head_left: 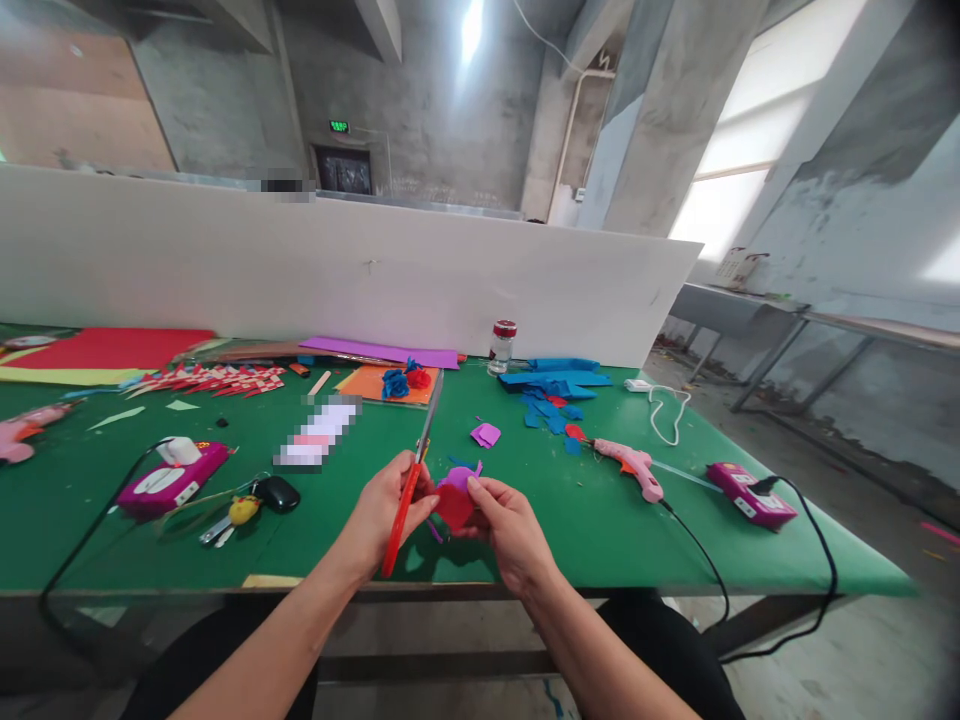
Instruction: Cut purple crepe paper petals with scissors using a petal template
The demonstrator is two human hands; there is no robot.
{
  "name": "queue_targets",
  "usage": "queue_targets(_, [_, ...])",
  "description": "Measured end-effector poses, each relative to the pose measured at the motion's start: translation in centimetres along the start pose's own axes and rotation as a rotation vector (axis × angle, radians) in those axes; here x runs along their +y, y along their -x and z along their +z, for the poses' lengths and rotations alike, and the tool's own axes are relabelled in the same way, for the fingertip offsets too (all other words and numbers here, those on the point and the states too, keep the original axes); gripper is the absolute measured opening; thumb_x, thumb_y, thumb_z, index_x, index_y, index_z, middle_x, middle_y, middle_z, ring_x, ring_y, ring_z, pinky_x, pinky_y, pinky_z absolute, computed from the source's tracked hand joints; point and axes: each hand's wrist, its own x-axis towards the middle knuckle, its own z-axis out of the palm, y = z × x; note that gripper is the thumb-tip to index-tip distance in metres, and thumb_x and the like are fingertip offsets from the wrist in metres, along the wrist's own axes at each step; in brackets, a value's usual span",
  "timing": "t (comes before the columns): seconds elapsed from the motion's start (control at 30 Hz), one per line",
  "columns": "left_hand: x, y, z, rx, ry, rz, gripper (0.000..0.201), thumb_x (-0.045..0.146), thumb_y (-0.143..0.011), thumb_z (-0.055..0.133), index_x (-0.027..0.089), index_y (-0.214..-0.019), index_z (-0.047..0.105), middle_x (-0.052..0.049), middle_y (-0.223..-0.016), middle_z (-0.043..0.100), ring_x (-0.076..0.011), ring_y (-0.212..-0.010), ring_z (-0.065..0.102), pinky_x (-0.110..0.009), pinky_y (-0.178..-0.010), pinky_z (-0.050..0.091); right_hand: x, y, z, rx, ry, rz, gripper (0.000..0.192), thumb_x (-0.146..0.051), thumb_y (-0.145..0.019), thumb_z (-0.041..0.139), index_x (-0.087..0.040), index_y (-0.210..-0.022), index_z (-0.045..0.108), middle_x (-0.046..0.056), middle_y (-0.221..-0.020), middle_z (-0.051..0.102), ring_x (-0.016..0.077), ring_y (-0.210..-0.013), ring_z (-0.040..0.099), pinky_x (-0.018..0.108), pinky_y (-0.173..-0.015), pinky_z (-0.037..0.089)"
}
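Observation:
My left hand (384,512) grips red-handled scissors (410,487); their metal blades point up and away over the green table (585,520). My right hand (508,527) pinches small pieces of red and purple paper (456,497) between thumb and fingers, right beside the scissors. Both hands hover near the table's front edge. A small purple paper scrap (486,434) lies just beyond them.
A pink glue gun (630,464) and pink box (751,493) with black cable lie to the right. Blue paper scraps (555,392), a glass jar (502,346) and orange sheet with paper flowers (402,381) sit farther back. Left: pink box (171,480), keys (241,510). A white board (337,270) backs the table.

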Motion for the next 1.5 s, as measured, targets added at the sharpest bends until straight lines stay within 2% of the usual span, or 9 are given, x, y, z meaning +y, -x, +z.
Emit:
queue_targets(0.27, [-1.7,-0.9,-1.9,-0.016,-0.071,-0.015,0.015,0.029,-0.070,0.061,0.022,-0.074,0.049,0.004,-0.067,0.056,-0.0149,-0.061,0.055,-0.026,-0.061,0.045,-1.3,-1.7,-2.4,0.083,0.056,-0.057,0.044,-0.046,-0.054,0.085,-0.014,-0.080,0.069,0.003,-0.070,0.070,0.0134,-0.057,0.064,0.025,-0.055,0.054])
queue_targets(0.47, [-3.5,-0.6,-3.1,0.017,-0.170,-0.013,0.018,0.035,-0.071,0.060,0.023,-0.073,0.046,0.005,-0.065,0.056,-0.0143,-0.057,0.055,-0.025,-0.058,0.045,-3.6,-5.0,-6.8,0.244,0.189,-0.151,0.029,-0.031,-0.054,0.086,-0.015,-0.070,0.066,-0.002,-0.057,0.065,0.0094,-0.051,0.057,0.019,-0.048,0.047])
queue_targets(0.7, [-5.3,-0.7,-3.4,0.064,-0.199,0.011,0.017,0.033,-0.068,0.061,0.023,-0.071,0.047,0.005,-0.064,0.055,-0.0127,-0.054,0.053,-0.023,-0.056,0.044,-5.2,-11.2,-9.1,0.244,0.391,0.022,0.022,-0.018,-0.068,0.081,-0.016,-0.072,0.060,-0.006,-0.044,0.056,0.0101,-0.035,0.051,0.022,-0.039,0.044])
queue_targets(0.8, [-5.5,-0.8,-3.2,0.076,-0.153,0.002,0.017,0.032,-0.067,0.062,0.023,-0.071,0.048,0.006,-0.063,0.053,-0.0121,-0.054,0.052,-0.023,-0.055,0.045,-4.7,-13.6,-8.3,0.211,0.459,0.119,0.014,-0.023,-0.085,0.069,-0.012,-0.089,0.062,-0.001,-0.068,0.065,0.0108,-0.051,0.060,0.024,-0.049,0.052])
queue_targets(0.93, [-5.0,-0.9,-3.0,0.039,-0.030,-0.082,0.020,0.034,-0.064,0.065,0.023,-0.072,0.051,0.005,-0.065,0.053,-0.0128,-0.056,0.053,-0.023,-0.056,0.047,-3.7,-15.5,-7.6,0.147,0.497,0.211,0.029,-0.032,-0.093,0.058,-0.016,-0.118,0.058,0.008,-0.115,0.062,0.0200,-0.094,0.064,0.039,-0.079,0.056])
queue_targets(1.13, [-5.1,-0.9,-2.9,0.011,-0.017,-0.121,0.021,0.035,-0.064,0.066,0.023,-0.072,0.052,0.004,-0.067,0.055,-0.0132,-0.058,0.055,-0.023,-0.057,0.049,-2.9,-16.3,-8.0,0.111,0.593,0.260,0.033,-0.033,-0.093,0.059,-0.017,-0.121,0.057,0.009,-0.121,0.060,0.0229,-0.101,0.063,0.043,-0.084,0.054])
queue_targets(1.3, [-7.4,-0.6,-2.9,0.016,-0.102,-0.100,0.021,0.038,-0.074,0.063,0.023,-0.083,0.052,0.003,-0.074,0.062,-0.0149,-0.063,0.062,-0.025,-0.061,0.052,-2.7,-16.4,-8.3,0.173,0.795,0.166,0.026,-0.035,-0.093,0.058,-0.014,-0.108,0.061,0.006,-0.102,0.066,0.0176,-0.083,0.065,0.036,-0.073,0.056])
queue_targets(1.4, [-8.2,-0.6,-3.2,0.091,-0.147,-0.109,0.023,0.041,-0.077,0.060,0.023,-0.089,0.055,0.000,-0.081,0.068,-0.0177,-0.068,0.067,-0.028,-0.063,0.054,-3.5,-16.0,-8.9,0.239,0.948,-0.011,0.022,-0.034,-0.091,0.057,-0.015,-0.082,0.064,0.000,-0.068,0.063,0.0140,-0.061,0.059,0.028,-0.061,0.049])
queue_targets(1.5, [-7.9,-0.7,-3.5,0.144,-0.156,-0.100,0.026,0.044,-0.076,0.060,0.023,-0.090,0.057,-0.001,-0.081,0.070,-0.0200,-0.071,0.068,-0.028,-0.060,0.055,-4.4,-15.6,-9.3,0.222,1.075,-0.214,0.009,-0.024,-0.084,0.062,-0.019,-0.077,0.064,-0.002,-0.067,0.064,0.0134,-0.061,0.057,0.026,-0.063,0.044])
